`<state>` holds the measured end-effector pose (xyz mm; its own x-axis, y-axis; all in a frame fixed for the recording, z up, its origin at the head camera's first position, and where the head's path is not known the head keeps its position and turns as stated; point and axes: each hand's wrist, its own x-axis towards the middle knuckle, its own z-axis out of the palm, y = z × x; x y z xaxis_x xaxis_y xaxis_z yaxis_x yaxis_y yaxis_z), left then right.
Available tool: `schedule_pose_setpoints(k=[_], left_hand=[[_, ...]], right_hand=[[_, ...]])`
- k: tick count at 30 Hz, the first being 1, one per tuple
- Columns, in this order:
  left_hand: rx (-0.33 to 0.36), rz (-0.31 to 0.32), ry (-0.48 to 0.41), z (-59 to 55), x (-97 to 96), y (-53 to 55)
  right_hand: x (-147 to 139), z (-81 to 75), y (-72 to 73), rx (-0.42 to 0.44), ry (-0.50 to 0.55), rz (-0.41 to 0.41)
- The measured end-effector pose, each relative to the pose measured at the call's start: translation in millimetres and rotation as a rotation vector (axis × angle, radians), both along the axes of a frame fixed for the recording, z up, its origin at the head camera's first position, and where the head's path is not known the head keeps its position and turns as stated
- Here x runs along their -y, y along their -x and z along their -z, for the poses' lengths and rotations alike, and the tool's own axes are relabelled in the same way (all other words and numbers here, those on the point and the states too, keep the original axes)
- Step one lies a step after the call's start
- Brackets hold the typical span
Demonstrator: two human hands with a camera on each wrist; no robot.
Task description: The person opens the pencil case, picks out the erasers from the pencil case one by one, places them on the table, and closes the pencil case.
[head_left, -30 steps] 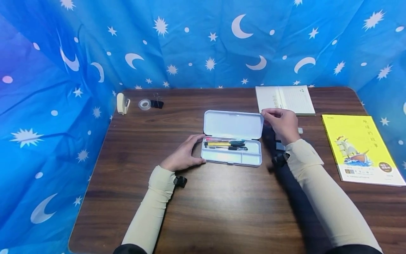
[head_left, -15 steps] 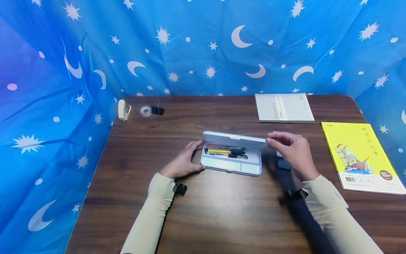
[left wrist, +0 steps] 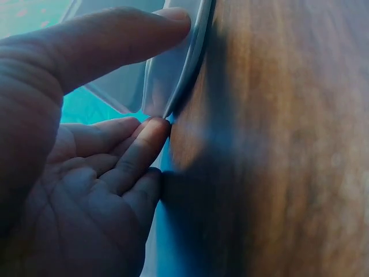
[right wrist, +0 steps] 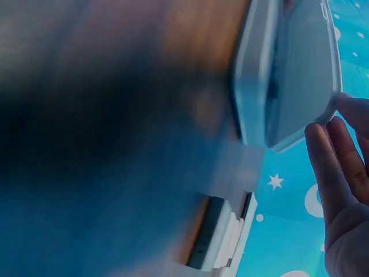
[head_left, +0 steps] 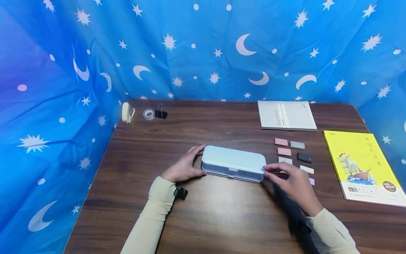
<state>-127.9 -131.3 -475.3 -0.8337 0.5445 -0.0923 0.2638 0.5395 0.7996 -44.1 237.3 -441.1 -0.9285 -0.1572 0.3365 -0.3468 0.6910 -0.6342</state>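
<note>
A pale pencil case sits mid-table in the head view, its lid tilted down over the base with a gap still showing at the front. At the case's left end my left hand grips it, thumb at the front wall and fingers round the back corner. My right hand pinches the lid's front right corner between thumb and fingers. In the right wrist view the lid stands apart from the base. The pens inside are hidden from the head view by the lid.
Several small eraser-like blocks lie right of the case, partly behind my right hand. Farther right is a yellow book; behind, a notebook. At the back left are a stapler, a tape roll and a black binder clip.
My right hand has swung the lid from fully back, forward and down over the base, covering the pens. My left hand keeps its hold on the left end.
</note>
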Motion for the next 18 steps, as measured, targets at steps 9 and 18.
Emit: schedule_pose_setpoints(k=[9,18], left_hand=[[0.003,0.017,0.008,-0.2,-1.5,-0.4],[0.014,0.003,0.016,-0.9,2.3,-0.7]], right_hand=[[5,11.7,-8.8,-0.066,-0.073,-0.003],[11,17.2,-7.8,-0.071,-0.070,-0.008]])
